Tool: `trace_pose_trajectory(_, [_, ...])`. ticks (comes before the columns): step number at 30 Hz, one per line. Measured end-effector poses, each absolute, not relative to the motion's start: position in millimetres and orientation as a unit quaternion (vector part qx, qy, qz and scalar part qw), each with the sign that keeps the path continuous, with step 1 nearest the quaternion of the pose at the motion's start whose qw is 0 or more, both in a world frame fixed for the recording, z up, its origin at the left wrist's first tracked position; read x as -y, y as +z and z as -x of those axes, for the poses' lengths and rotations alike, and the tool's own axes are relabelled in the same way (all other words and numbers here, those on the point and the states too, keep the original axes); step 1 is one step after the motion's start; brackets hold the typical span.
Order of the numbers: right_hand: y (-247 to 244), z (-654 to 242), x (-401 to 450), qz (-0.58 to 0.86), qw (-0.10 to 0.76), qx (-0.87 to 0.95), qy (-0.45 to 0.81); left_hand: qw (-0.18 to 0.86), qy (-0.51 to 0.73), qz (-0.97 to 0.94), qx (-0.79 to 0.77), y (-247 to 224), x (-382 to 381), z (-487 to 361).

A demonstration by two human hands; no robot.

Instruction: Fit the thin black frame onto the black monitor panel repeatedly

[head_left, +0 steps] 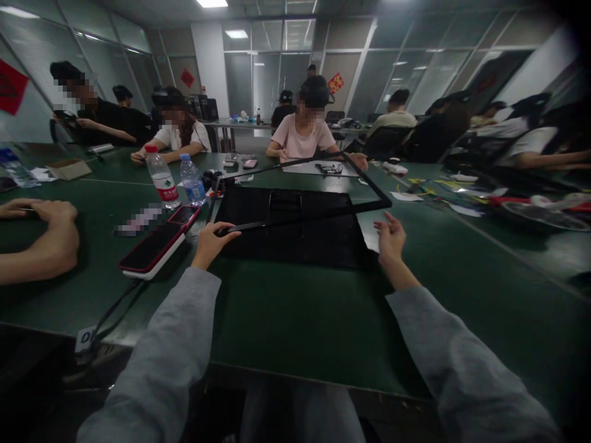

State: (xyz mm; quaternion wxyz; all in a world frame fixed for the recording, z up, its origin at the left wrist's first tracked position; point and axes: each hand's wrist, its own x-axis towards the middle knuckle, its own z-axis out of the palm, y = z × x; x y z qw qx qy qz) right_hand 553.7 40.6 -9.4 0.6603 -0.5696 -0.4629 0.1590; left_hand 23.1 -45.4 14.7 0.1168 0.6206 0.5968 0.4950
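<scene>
A thin black rectangular frame (318, 212), like a monitor bezel, is raised and tilted above the table. My left hand (213, 243) pinches its near left corner between thumb and fingers. Just below the frame's near right corner, my right hand (391, 239) has its fingers apart and appears to hold nothing. Beneath the frame lies a flat black panel (323, 246), which looks like the back of a monitor, with a recessed rectangle near its middle. The frame's bars hide parts of this panel.
On the green table (295, 320), a red-edged phone (159, 240) rests on a white block left of me. Behind it stand a red-capped bottle (162, 178) and a blue-capped bottle (192, 181). Another person's arm (46, 246) rests at left. Cables (438, 189) lie at right.
</scene>
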Motion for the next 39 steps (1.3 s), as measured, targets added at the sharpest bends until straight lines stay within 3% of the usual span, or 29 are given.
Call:
trace_pose_trajectory(3, [11,-572,-33,0.52,0.683,0.394,0.328,0.097,0.472,-0.636,-0.602,17,48,-25])
trace_pose_trajectory(7, [28,-580,-23,0.499,0.603,0.439,0.442,0.084,0.441,-0.665,-0.597,26,56,-33])
trace_pose_trajectory(10, [22,-570,-20,0.53,0.567,0.494,0.392,0.084,0.415,-0.694,-0.582,33,63,-38])
trace_pose_trajectory(17, [-7,-550,-14,0.561,0.551,0.606,0.122,0.074,0.322,-0.706,-0.627,37,67,-29])
trace_pose_trajectory(20, [-15,-543,-10,0.581,0.521,0.623,0.063,0.079,0.267,-0.712,-0.645,36,66,-20])
trace_pose_trajectory(35, [-27,-539,1,0.609,0.497,0.609,0.105,0.12,0.267,-0.727,-0.621,25,61,-15])
trace_pose_trajectory(39, [-27,-540,-1,0.614,0.491,0.608,0.111,0.021,0.347,-0.653,-0.672,24,55,-12])
